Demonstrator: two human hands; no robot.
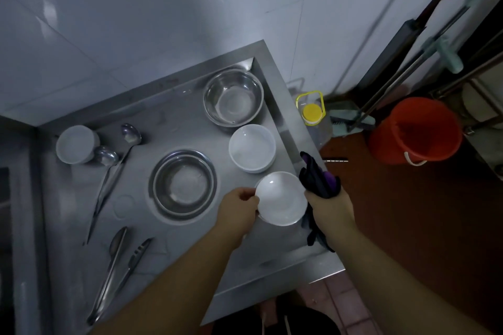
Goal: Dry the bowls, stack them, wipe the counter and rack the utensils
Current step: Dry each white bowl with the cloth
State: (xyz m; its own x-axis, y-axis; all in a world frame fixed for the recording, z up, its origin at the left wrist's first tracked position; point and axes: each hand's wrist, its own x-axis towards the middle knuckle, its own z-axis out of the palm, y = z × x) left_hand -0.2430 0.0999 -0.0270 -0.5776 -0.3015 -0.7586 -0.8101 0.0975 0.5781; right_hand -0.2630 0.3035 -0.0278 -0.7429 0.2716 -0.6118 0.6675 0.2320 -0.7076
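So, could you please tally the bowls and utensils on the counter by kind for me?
White bowls: 3, one held, one beside it, one upside down at the left.
Steel bowls: 2.
Ladles: 2.
Long spoon: 1.
Tongs: 1.
Total: 9.
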